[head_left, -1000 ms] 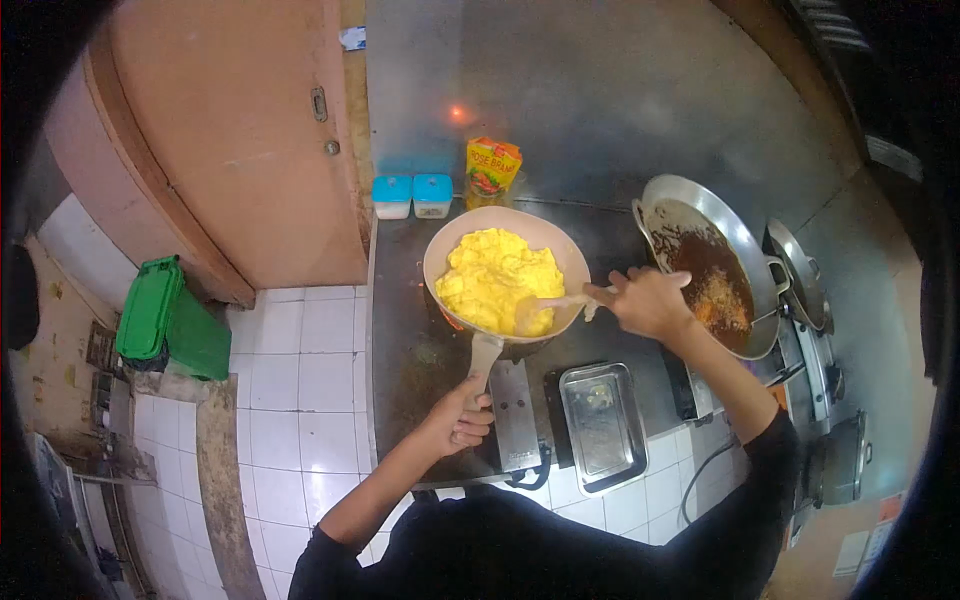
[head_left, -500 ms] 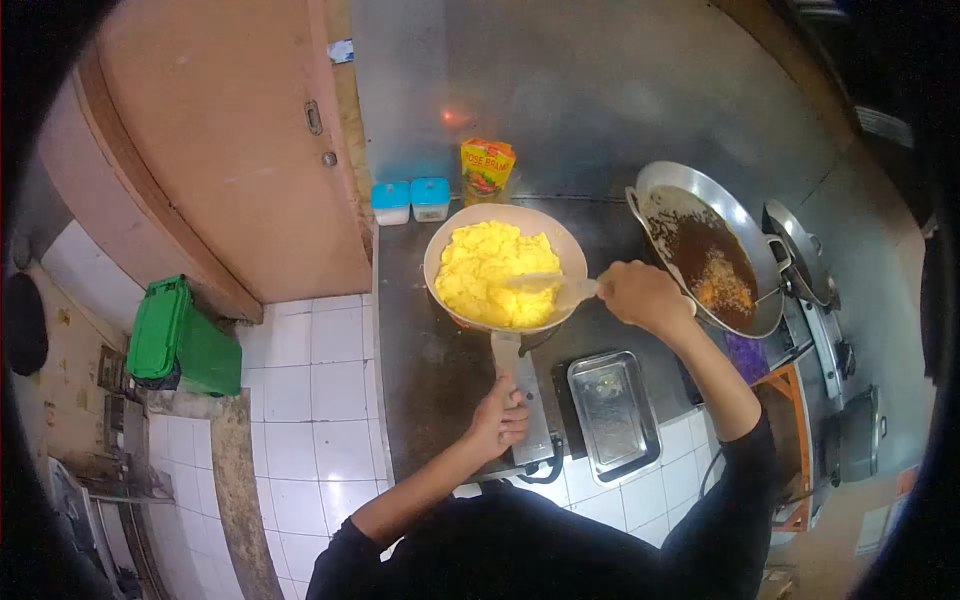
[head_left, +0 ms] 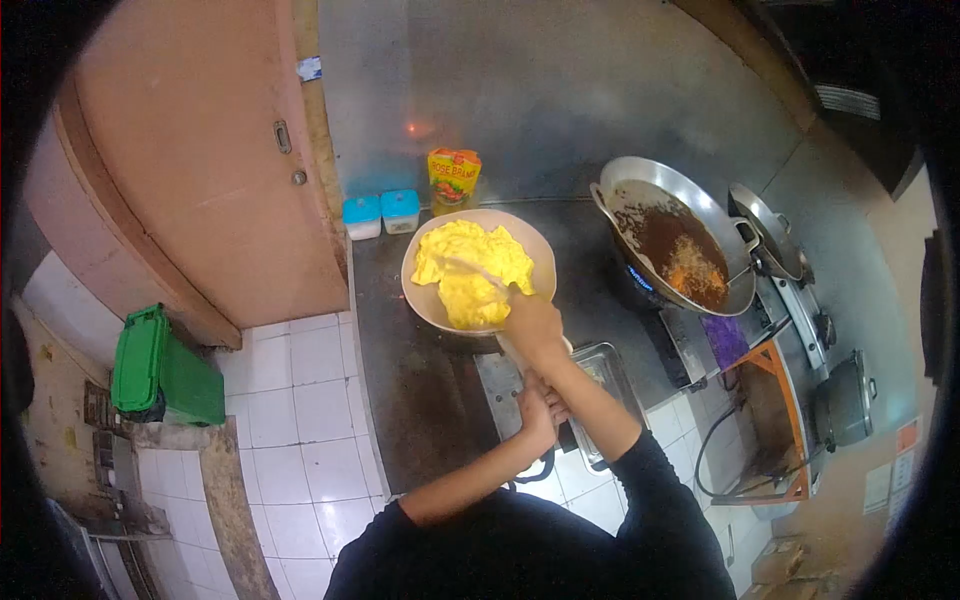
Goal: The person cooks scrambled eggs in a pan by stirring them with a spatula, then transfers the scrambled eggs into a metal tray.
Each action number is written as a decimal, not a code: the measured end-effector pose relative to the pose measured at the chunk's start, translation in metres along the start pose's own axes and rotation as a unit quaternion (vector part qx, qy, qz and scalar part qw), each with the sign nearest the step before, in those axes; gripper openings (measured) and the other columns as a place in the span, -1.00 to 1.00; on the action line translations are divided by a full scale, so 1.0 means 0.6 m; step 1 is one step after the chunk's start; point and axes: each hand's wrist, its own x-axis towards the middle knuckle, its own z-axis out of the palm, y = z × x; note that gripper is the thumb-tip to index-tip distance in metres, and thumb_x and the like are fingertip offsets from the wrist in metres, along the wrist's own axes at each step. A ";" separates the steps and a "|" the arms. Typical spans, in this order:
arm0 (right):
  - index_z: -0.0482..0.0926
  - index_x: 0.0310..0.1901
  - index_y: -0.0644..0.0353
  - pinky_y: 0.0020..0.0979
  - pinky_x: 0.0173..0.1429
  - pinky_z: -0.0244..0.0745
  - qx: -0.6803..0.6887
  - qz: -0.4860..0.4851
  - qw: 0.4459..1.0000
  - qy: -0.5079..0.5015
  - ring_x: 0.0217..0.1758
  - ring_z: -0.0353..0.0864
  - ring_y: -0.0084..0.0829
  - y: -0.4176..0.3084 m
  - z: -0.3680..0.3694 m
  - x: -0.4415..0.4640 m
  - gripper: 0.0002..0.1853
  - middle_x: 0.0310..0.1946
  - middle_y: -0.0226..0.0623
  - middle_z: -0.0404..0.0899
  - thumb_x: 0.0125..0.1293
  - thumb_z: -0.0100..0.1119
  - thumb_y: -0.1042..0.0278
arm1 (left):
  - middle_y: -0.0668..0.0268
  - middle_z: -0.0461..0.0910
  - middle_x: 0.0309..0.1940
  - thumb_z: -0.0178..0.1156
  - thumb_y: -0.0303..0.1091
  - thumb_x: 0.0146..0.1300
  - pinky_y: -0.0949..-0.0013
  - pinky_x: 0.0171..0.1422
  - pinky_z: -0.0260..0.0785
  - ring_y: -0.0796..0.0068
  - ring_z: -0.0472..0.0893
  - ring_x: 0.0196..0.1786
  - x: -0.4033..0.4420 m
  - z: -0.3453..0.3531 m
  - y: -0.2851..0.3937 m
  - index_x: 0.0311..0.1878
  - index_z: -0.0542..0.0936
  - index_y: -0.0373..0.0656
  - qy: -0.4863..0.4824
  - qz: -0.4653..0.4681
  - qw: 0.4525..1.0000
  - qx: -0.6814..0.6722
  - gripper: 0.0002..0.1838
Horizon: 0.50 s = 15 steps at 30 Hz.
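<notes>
Counter (head_left: 395, 400), left of centre: the frying pan (head_left: 428, 305) is positioned nearer the back edge than the front edge, with its handle (head_left: 512, 352) directed toward the front edge. The pan contains a soft yellow egg mass (head_left: 462, 247); bare pan surface is visible at the lower left and along the right wall.

Left hand (head_left: 541, 408): grip closed around the pan handle. The right forearm crosses above this hand and conceals part of the handle and fingers.

Right hand (head_left: 535, 322): grip closed on the spatula (head_left: 480, 270), held over the near right part of the pan rim. The spatula lies across the egg mass, inclined toward the upper left; the gripped end is concealed by the hand.

Back edge, near the left corner: two blue-lidded containers (head_left: 400, 210) stand side by side. A yellow pouch (head_left: 454, 180) stands upright to their right, behind the pan.

Right part of the counter: the wok (head_left: 708, 192) holds a brown liquid (head_left: 665, 235) with orange and tan matter at its near side. A blue flame (head_left: 640, 278) is visible beneath the wok.

Front edge, right of the handle: a rectangular metal tray (head_left: 628, 385) is partly covered from view by the right forearm.
</notes>
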 end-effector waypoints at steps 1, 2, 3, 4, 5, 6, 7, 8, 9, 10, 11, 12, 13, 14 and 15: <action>0.52 -0.22 0.22 -0.26 -0.39 0.53 -0.002 0.026 0.999 0.019 -0.43 0.63 -0.20 0.005 -0.001 0.006 -0.79 -0.51 -0.11 0.58 0.13 -0.05 0.39 | 0.56 0.05 -0.83 -0.19 0.07 0.26 0.60 -0.77 -0.20 0.69 0.00 -0.83 -0.001 0.001 0.000 -0.59 0.24 0.04 -0.005 0.006 1.000 -0.007 -0.60; 0.52 -0.22 0.22 -0.26 -0.39 0.53 -0.002 0.029 0.999 0.019 -0.43 0.63 -0.20 0.010 0.000 0.016 -0.79 -0.51 -0.11 0.58 0.13 -0.05 0.39 | 0.56 0.05 -0.83 -0.19 0.07 0.26 0.60 -0.77 -0.20 0.69 0.00 -0.83 0.002 -0.002 0.000 -0.59 0.24 0.04 -0.006 0.003 1.000 -0.005 -0.60; 0.52 -0.21 0.21 -0.27 -0.39 0.53 -0.018 0.024 0.999 0.029 -0.44 0.63 -0.22 0.016 0.003 0.028 -0.78 -0.52 -0.12 0.58 0.13 -0.05 0.40 | 0.56 0.05 -0.83 -0.20 0.12 0.25 0.60 -0.78 -0.21 0.69 -0.01 -0.84 0.009 -0.010 0.000 -0.58 0.24 0.05 -0.032 -0.011 0.999 -0.017 -0.58; 0.52 -0.21 0.21 -0.29 -0.40 0.53 -0.032 0.020 0.999 0.040 -0.44 0.63 -0.23 0.020 0.006 0.039 -0.78 -0.53 -0.13 0.58 0.13 -0.05 0.41 | 0.56 0.05 -0.83 -0.20 0.18 0.25 0.59 -0.79 -0.21 0.69 -0.02 -0.84 0.015 -0.018 -0.001 -0.57 0.24 0.06 -0.057 -0.026 0.998 -0.027 -0.55; 0.54 -0.24 0.20 -0.33 -0.42 0.53 -0.038 0.017 0.998 0.039 -0.45 0.64 -0.27 0.015 0.011 0.049 -0.80 -0.52 -0.16 0.59 0.13 -0.03 0.40 | 0.56 0.04 -0.83 -0.23 0.24 0.24 0.59 -0.80 -0.23 0.69 -0.03 -0.84 0.016 -0.020 -0.002 -0.57 0.24 0.06 -0.079 -0.025 0.996 -0.031 -0.52; 0.54 -0.24 0.20 -0.33 -0.42 0.53 -0.037 0.022 0.998 0.040 -0.45 0.64 -0.27 0.006 0.030 0.064 -0.80 -0.52 -0.16 0.59 0.13 -0.03 0.40 | 0.56 0.04 -0.83 -0.23 0.24 0.24 0.59 -0.80 -0.23 0.69 -0.03 -0.84 0.018 -0.021 -0.003 -0.57 0.24 0.06 -0.080 -0.028 0.996 -0.027 -0.52; 0.53 -0.28 0.20 -0.33 -0.42 0.52 -0.063 0.021 0.998 0.022 -0.45 0.63 -0.28 -0.002 0.059 0.079 -0.82 -0.51 -0.17 0.58 0.11 -0.01 0.40 | 0.55 0.04 -0.83 -0.23 0.23 0.24 0.59 -0.79 -0.22 0.68 -0.03 -0.84 0.018 -0.022 -0.003 -0.57 0.25 0.06 -0.082 -0.027 0.996 -0.027 -0.52; 0.53 -0.32 0.20 -0.32 -0.42 0.51 -0.089 0.019 0.996 0.006 -0.46 0.62 -0.29 -0.008 0.066 0.086 -0.84 -0.51 -0.18 0.57 0.08 0.01 0.40 | 0.55 0.03 -0.83 -0.23 0.23 0.25 0.58 -0.79 -0.21 0.68 -0.03 -0.84 0.020 -0.022 -0.003 -0.56 0.25 0.06 -0.085 -0.026 0.996 -0.028 -0.52; 0.53 -0.32 0.20 -0.32 -0.42 0.51 -0.089 0.023 0.996 0.008 -0.46 0.62 -0.29 -0.004 0.071 0.087 -0.84 -0.51 -0.18 0.57 0.08 0.01 0.40 | 0.55 0.03 -0.83 -0.23 0.23 0.25 0.58 -0.79 -0.21 0.68 -0.03 -0.84 0.021 -0.022 -0.001 -0.56 0.25 0.06 -0.086 -0.028 0.996 -0.025 -0.52; 0.56 -0.30 0.16 -0.33 -0.44 0.51 -0.138 -0.068 0.988 0.003 -0.46 0.63 -0.30 -0.005 0.063 0.081 -0.84 -0.50 -0.25 0.59 0.10 0.00 0.41 | 0.55 0.03 -0.83 -0.22 0.23 0.24 0.58 -0.79 -0.20 0.68 -0.02 -0.84 0.022 -0.023 0.000 -0.56 0.26 0.06 -0.099 -0.022 0.995 -0.015 -0.52; 0.59 -0.29 0.11 -0.33 -0.45 0.52 -0.185 -0.158 0.970 -0.004 -0.45 0.64 -0.31 -0.006 0.056 0.074 -0.83 -0.49 -0.32 0.61 0.13 0.00 0.42 | 0.55 0.02 -0.83 -0.22 0.24 0.24 0.57 -0.79 -0.19 0.68 -0.02 -0.84 0.021 -0.027 0.000 -0.56 0.27 0.06 -0.110 -0.016 0.994 -0.006 -0.52; 0.59 -0.29 0.11 -0.33 -0.45 0.52 -0.185 -0.156 0.970 -0.002 -0.45 0.64 -0.31 0.002 0.046 0.067 -0.83 -0.49 -0.32 0.61 0.13 0.00 0.42 | 0.55 0.02 -0.83 -0.22 0.24 0.24 0.57 -0.79 -0.19 0.68 -0.02 -0.84 0.022 -0.028 0.001 -0.56 0.27 0.06 -0.111 -0.017 0.994 -0.004 -0.52; 0.58 -0.34 0.14 -0.33 -0.44 0.52 -0.152 -0.178 0.972 -0.018 -0.44 0.63 -0.31 0.016 0.019 0.056 -0.86 -0.48 -0.26 0.60 0.07 0.03 0.43 | 0.55 0.02 -0.83 -0.21 0.24 0.23 0.56 -0.79 -0.17 0.67 -0.02 -0.84 0.023 -0.029 0.004 -0.56 0.27 0.06 -0.103 -0.035 0.994 -0.010 -0.53; 0.56 -0.39 0.17 -0.32 -0.42 0.51 -0.118 -0.201 0.972 -0.033 -0.43 0.63 -0.31 0.030 -0.011 0.045 -0.89 -0.46 -0.19 0.59 0.02 0.06 0.45 | 0.55 0.01 -0.84 -0.20 0.24 0.23 0.55 -0.79 -0.16 0.67 -0.01 -0.84 0.024 -0.031 0.006 -0.56 0.27 0.06 -0.094 -0.053 0.994 -0.016 -0.53; 0.56 -0.38 0.14 -0.30 -0.39 0.52 -0.126 -0.217 0.967 -0.049 -0.42 0.63 -0.27 0.043 -0.047 0.038 -0.87 -0.46 -0.19 0.59 0.02 0.05 0.41 | 0.55 0.01 -0.84 -0.20 0.24 0.23 0.55 -0.79 -0.16 0.67 -0.01 -0.84 0.022 -0.030 0.010 -0.56 0.27 0.06 -0.097 -0.051 0.994 -0.015 -0.53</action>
